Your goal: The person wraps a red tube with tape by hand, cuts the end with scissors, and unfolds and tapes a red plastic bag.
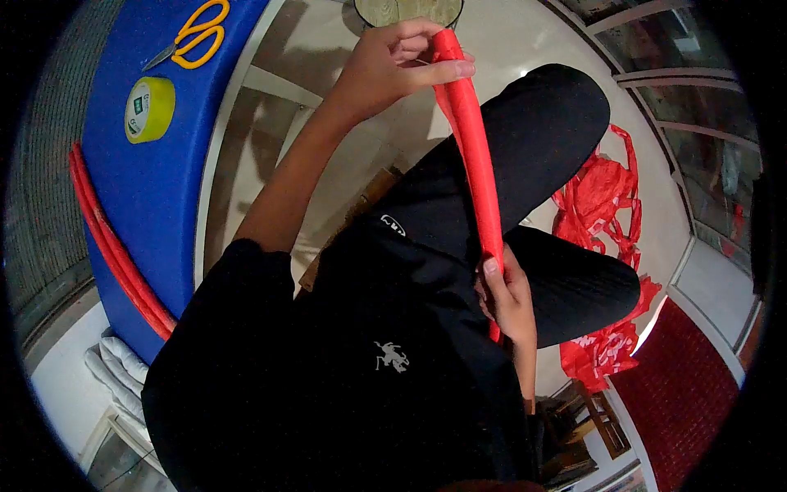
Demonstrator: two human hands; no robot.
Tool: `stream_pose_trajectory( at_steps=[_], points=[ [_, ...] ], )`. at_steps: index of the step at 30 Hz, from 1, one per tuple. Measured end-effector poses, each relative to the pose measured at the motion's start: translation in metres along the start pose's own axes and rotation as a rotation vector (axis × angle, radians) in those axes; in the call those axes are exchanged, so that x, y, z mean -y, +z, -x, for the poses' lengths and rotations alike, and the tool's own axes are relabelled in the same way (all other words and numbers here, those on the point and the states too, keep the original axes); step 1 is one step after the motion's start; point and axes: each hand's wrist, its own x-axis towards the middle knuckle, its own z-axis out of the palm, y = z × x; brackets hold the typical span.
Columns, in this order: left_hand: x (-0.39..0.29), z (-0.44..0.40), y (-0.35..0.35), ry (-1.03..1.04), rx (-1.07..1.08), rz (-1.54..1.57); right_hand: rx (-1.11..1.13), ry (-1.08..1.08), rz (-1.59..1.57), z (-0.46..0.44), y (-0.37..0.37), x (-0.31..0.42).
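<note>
A long red roll (475,156), thin and slightly bent, looks like rolled-up plastic sheet and slants above my lap. Its upper end is pinched between the thumb and fingers of my left hand (393,66). Lower down, my right hand (508,299) is wrapped round it with the thumb laid along the top, and a short end sticks out below. A loose flap of the sheet shows along the left side near the top. Part of the right hand's fingers is hidden behind the roll.
On the blue table (156,197) at left lie orange-handled scissors (197,41), a yellow tape roll (150,110) and similar long red rolls (123,254). Crumpled red plastic bags (602,193) are on the floor at right. A round wooden-topped stool (408,10) stands ahead.
</note>
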Motion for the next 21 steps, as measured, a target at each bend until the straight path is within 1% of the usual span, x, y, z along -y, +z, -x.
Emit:
stream_pose_trajectory(
  at_steps=[2,6,11,15,17,21],
  points=[
    [0.001,-0.001,-0.001,-0.032,0.034,0.064,0.017,-0.003,0.005,0.0,-0.001,0.0],
    [-0.003,0.0,-0.004,-0.088,0.05,0.079,0.01,-0.009,0.017,-0.002,-0.001,0.0],
    [-0.006,-0.002,-0.007,-0.134,0.146,-0.041,-0.032,0.0,0.055,-0.002,-0.001,0.003],
    [-0.011,-0.001,-0.007,-0.121,0.162,-0.058,-0.04,-0.047,0.068,-0.002,-0.001,0.001],
    [-0.013,0.0,-0.01,-0.188,0.236,-0.044,-0.021,-0.007,0.018,-0.002,0.001,0.004],
    [-0.01,-0.003,-0.009,-0.227,0.287,0.029,-0.022,-0.028,0.039,-0.004,0.004,0.004]
  ],
)
